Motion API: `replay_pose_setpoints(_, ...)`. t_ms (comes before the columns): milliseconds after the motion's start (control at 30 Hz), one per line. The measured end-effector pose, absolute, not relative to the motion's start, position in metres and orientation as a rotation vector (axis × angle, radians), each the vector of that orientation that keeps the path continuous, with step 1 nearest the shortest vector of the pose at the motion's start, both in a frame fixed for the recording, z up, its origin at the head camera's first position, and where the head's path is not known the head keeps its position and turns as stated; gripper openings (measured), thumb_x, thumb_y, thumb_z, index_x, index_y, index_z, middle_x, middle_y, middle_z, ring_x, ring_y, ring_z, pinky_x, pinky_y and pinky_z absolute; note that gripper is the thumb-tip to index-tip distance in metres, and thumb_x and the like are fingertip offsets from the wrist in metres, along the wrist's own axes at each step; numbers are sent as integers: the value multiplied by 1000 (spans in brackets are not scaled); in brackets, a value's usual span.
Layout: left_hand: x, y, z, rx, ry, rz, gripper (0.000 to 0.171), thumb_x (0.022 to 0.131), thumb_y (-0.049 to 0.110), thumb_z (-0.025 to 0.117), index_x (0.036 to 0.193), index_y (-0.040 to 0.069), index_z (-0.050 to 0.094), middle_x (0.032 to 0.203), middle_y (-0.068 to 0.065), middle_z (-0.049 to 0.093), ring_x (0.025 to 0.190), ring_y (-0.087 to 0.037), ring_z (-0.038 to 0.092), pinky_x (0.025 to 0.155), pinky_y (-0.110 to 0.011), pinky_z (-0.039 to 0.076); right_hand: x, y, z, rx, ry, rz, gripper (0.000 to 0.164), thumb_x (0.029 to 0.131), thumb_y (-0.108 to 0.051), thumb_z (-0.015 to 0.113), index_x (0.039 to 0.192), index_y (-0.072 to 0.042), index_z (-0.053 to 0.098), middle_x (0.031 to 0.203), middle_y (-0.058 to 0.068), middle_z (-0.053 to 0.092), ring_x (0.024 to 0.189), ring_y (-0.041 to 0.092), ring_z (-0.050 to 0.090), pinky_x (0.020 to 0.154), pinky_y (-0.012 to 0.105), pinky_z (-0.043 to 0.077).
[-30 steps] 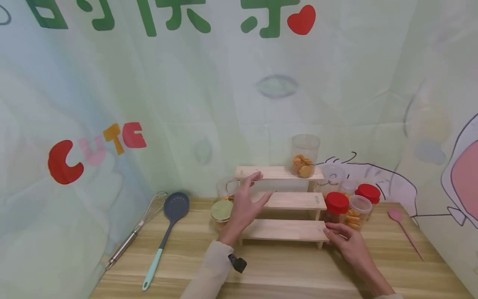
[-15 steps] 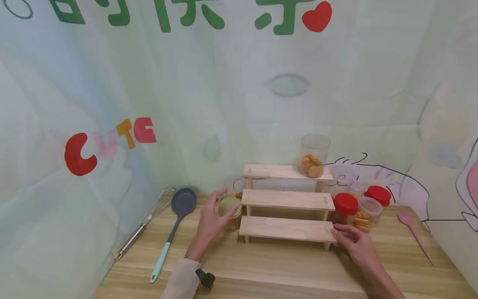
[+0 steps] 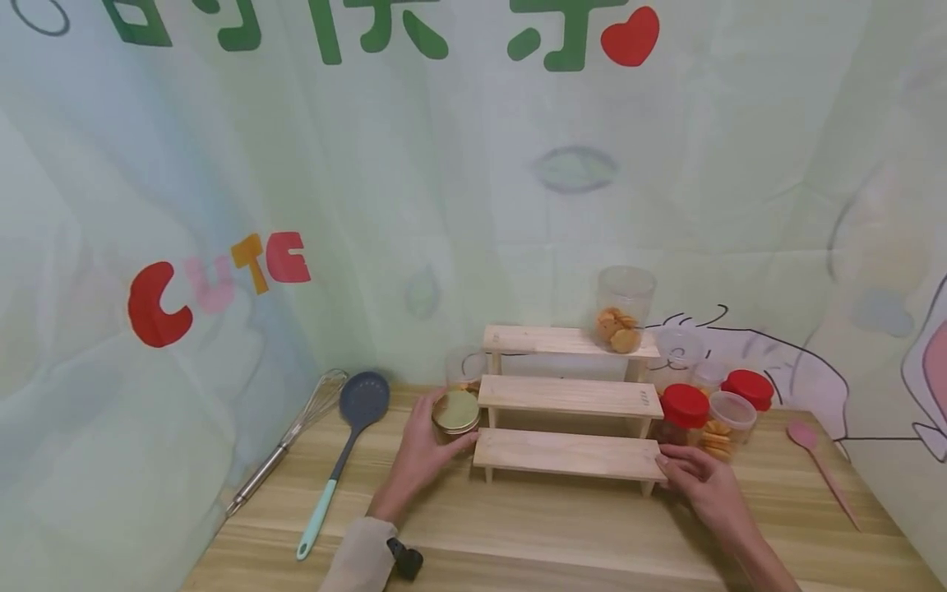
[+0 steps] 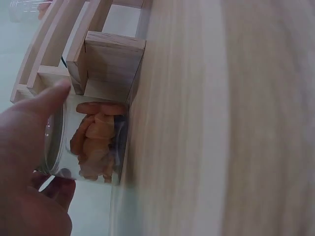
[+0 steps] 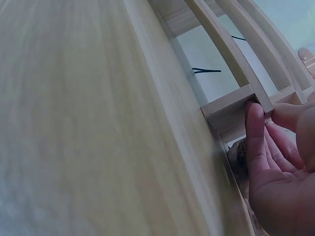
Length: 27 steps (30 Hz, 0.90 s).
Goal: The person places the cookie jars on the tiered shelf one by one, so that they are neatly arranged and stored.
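A jar of cookies (image 4: 97, 142) with a gold-coloured lid (image 3: 455, 409) stands on the table just left of a three-step wooden shelf (image 3: 565, 454). My left hand (image 3: 418, 456) holds this jar around its upper part, fingers on its left side and thumb on the side facing the shelf. In the left wrist view, the thumb tip lies right by the shelf's end. With my right hand (image 3: 703, 485) I pinch the right end of the lowest step, thumb above and a finger beneath. An uncovered clear jar (image 3: 625, 308) with cookies stands on the top step.
Red-lidded jars (image 3: 684, 405) and an open-topped cookie tub (image 3: 729, 423) crowd the shelf's right side. Another clear jar (image 3: 466, 370) stands behind the gold-lidded one. A whisk (image 3: 288, 440) and slotted skimmer (image 3: 364, 403) lie left; a pink spoon (image 3: 821, 473) lies right.
My left hand has moved left and down from in front of the shelf's upper steps to the gold-lidded jar and settled around it. My right hand has stayed at the shelf's end.
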<state>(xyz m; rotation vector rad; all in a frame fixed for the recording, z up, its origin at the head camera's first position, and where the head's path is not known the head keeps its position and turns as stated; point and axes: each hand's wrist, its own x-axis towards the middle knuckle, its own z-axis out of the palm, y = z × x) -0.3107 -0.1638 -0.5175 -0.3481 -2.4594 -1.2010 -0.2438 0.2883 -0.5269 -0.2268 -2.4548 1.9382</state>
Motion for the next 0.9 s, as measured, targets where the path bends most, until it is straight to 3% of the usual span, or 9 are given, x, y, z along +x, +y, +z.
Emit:
replay_pose_setpoints(267,-313,-166,-526,-290,-2493,-1294,93,84,32,96,155,-2,46,148,-22,63,139,-38,61,115,-55,50,-245,289,-527,-209,-2441,1962,52,105,-22,74,145,9,59,120,8,81,95,3,74,84,24,63)
replay_pose_setpoints(667,-310,-167,-523,-213,-2456,-1383,86,83,35,97,149,0,53,142,-20,66,134,-36,64,112,-53,53,-244,289,-528,-217,-2457,1953,52,106,-21,73,146,8,59,121,10,80,95,4,74,84,24,63)
replay_pose_setpoints(900,-310,-168,-511,-67,-2360,-1477,92,77,39,100,149,5,54,147,-17,62,137,-37,59,114,-54,50,-245,288,-527,-186,-2436,1949,50,106,-21,73,144,9,60,118,10,81,94,4,74,84,24,63)
